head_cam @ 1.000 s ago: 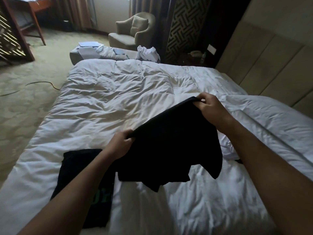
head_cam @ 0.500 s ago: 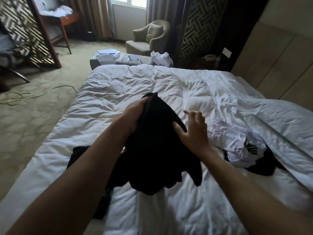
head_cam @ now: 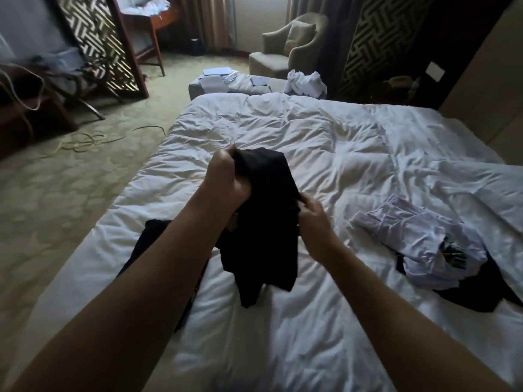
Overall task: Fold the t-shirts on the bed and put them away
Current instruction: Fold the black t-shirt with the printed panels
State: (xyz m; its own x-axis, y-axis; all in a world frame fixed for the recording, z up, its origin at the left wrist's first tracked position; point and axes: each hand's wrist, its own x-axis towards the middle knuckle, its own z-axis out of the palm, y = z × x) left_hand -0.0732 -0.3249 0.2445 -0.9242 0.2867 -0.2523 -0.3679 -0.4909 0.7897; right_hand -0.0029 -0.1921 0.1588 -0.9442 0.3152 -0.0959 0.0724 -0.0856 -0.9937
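Note:
A black t-shirt (head_cam: pixel 266 222) hangs doubled over above the white bed (head_cam: pixel 325 154). My left hand (head_cam: pixel 226 179) grips its bunched top edge, fingers curled round the cloth. My right hand (head_cam: pixel 312 215) pinches the shirt's right edge lower down. Beneath my left forearm a second black t-shirt (head_cam: pixel 147 244) lies flat on the duvet. To the right a crumpled white shirt (head_cam: pixel 416 241) lies on top of another dark garment (head_cam: pixel 481 290).
The duvet is rumpled, with a folded-back part at the right. Past the bed's foot stand a bench (head_cam: pixel 240 83) with papers and white cloth and an armchair (head_cam: pixel 285 49). Cables (head_cam: pixel 85 140) lie on the carpet at left beside a lattice screen (head_cam: pixel 104 43).
The shirt was held spread wide by both hands. The hands came together, doubling it over; now the left grips the top and the right has taken hold of the side edge.

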